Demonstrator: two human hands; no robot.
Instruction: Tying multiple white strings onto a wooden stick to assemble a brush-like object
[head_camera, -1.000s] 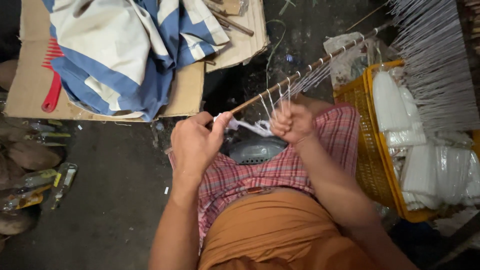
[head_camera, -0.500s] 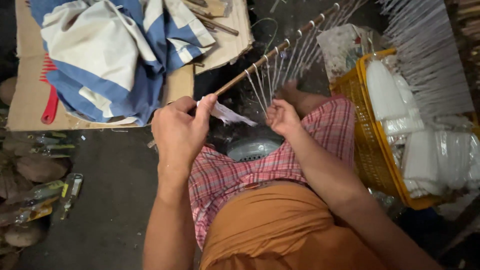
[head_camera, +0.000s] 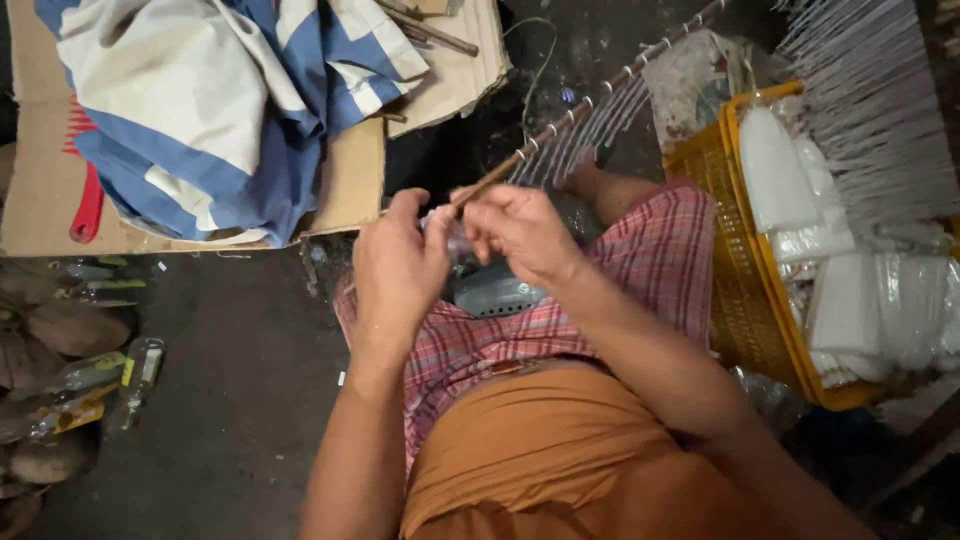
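Observation:
My left hand (head_camera: 398, 268) and my right hand (head_camera: 518, 232) meet over my lap at the near end of a thin wooden stick (head_camera: 580, 108). The stick slants up to the right, and several thin white strands (head_camera: 570, 150) hang from it along its length. My right hand pinches the stick's end. Fingers of my left hand close on a small clear plastic piece (head_camera: 456, 240) right beside it. Under the hands a grey rounded object (head_camera: 497, 297) lies on my red checked cloth (head_camera: 655, 270).
A yellow plastic basket (head_camera: 735, 260) at right holds white bundles in plastic. A dense fan of white strands (head_camera: 870, 110) hangs above it. Blue and white cloth (head_camera: 220, 100) lies on cardboard (head_camera: 40, 190) at upper left. Small bottles (head_camera: 135, 370) lie on the dark floor.
My right hand has moved left and up to the stick's end, joining my left hand. The view has shifted a little, with the stick sitting more upright in the frame.

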